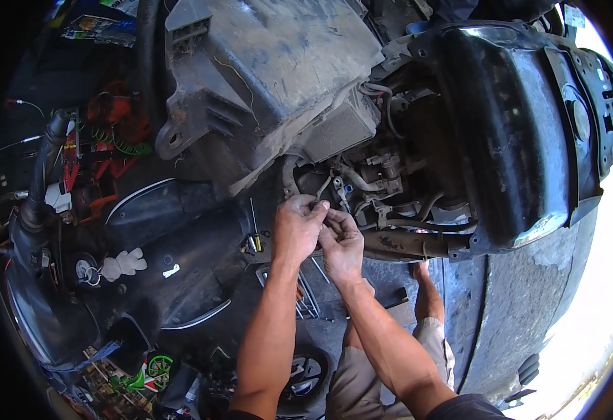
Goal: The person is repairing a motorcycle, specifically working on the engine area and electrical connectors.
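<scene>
Close together at the underside of an exposed scooter engine bay, my left hand [295, 227] and my right hand [341, 248] have their fingers curled and pinched around a small piece that they mostly hide. Just above them are a thick rubber hose [290, 171], a small bracket with a blue part [341, 187] and a metal component with thinner hoses [389, 175]. A large dusty black plastic housing [271, 63] sits over this area. A dark frame tube [397, 241] runs to the right of my fingers.
A black tank [495, 140] fills the right. Black scooter bodywork [173, 266] with a grey keychain [121, 264] lies left. Small screwdrivers [255, 242] and a metal rack [303, 297] are near my arms. Red parts [110, 105] lie upper left. My legs in khaki shorts [429, 343] are below.
</scene>
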`<state>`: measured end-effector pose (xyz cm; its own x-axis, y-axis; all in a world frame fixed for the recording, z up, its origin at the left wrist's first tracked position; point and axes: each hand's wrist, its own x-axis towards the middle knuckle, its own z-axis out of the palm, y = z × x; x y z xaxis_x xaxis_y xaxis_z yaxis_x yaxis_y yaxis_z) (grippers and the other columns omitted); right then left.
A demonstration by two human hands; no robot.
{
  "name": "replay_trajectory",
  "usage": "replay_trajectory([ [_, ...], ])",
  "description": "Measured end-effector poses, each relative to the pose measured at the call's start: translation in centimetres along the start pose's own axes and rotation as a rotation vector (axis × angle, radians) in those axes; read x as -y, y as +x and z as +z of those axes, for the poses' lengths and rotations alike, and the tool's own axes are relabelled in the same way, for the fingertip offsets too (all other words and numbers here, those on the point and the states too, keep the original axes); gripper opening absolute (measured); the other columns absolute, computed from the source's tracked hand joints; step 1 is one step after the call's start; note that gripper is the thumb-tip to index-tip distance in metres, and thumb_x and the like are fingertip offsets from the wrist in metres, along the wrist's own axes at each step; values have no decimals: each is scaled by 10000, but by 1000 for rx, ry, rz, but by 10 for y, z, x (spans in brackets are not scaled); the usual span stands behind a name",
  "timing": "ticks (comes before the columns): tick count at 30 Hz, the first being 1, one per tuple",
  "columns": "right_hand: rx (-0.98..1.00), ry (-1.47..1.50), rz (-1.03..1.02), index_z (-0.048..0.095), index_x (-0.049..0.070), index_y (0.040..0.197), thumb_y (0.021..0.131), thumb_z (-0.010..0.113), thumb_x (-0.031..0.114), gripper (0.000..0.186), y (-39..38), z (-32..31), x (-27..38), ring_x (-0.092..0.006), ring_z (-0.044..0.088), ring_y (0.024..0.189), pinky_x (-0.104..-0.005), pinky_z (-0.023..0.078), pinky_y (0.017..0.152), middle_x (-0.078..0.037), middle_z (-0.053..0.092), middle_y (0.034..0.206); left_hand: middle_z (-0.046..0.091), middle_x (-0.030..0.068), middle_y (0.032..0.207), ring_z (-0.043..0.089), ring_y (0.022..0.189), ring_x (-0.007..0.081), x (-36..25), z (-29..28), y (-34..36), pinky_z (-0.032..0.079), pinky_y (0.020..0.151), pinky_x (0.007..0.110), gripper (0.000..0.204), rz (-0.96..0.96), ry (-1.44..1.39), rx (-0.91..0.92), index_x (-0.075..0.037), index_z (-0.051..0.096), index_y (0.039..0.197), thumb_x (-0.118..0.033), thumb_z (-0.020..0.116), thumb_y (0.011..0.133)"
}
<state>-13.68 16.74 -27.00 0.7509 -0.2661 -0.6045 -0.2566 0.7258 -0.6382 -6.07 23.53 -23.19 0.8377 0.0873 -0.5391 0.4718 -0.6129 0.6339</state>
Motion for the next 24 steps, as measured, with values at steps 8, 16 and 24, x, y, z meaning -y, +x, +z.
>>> replay_trajectory([
  [8,100,-388,100,616,-73,1189,991,584,34,227,10,-27,33,-92,656,897,-252,562,785,-106,705,1110,701,235,1077,683,981,421,5,-5,-6,533,847,457,299,288,241,-17,15,615,1195,-94,650,919],
  [16,164,-515,19,614,-50,1242,972,601,30,281,24,-24,46,-83,648,848,-252,547,760,-121,740,1034,707,155,1128,663,734,272,22,5,-12,528,730,383,335,326,149,-68,-42,604,1239,-95,666,915],
  [24,184,-618,41,618,-35,1242,964,611,37,287,30,-28,58,-109,667,856,-268,546,770,-122,739,1037,717,122,1114,620,647,211,31,13,-13,520,696,354,351,338,70,-112,-46,596,1241,-78,681,903],
])
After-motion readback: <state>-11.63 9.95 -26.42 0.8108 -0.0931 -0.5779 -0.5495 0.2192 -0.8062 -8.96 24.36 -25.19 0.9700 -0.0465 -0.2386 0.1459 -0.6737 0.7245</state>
